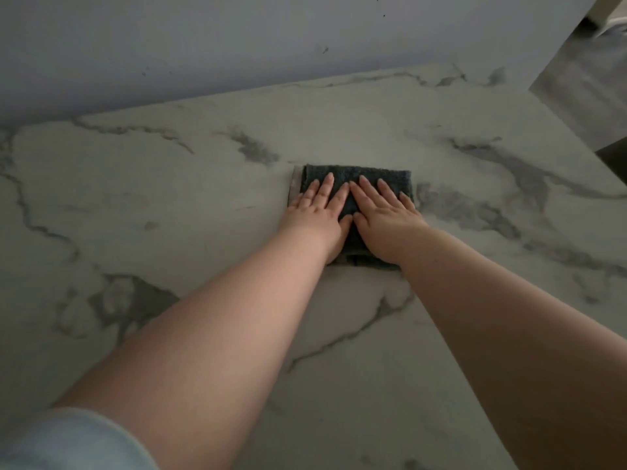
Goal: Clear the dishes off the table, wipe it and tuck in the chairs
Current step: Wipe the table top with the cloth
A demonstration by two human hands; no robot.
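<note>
Head view. A folded, roughly rectangular cloth [346, 173] of dark grey-green terry, its nap visibly looped and soft, lay flat near the middle of the table [203, 198], somewhat toward the far edge; a paler strip showed along the cloth's left side. The tabletop was a smooth, hard slab of white marble pattern crossed by irregular grey veins, with a straight far edge and a corner at the far right. The left hand [317, 212] lay palm down on the left half of the cloth, its fingers straight and slightly spread, pressing the fabric without curling round it. The right hand [383, 212] lay likewise on the right half, fingers extended and flat, gripping nothing. The two index fingers almost met at their tips and the thumbs lay close together over the cloth's centre, so that the hands formed a shallow wedge. Both bare forearms reached out from the near edge of the picture; a pale, soft sleeve [68, 439] appeared at the near left corner. Beyond the table stood a plain matt wall [203, 45] of bluish grey with a few small dark specks. At the far right a blurred patch of grey floor [583, 89] was visible, its detail too indistinct to tell.
</note>
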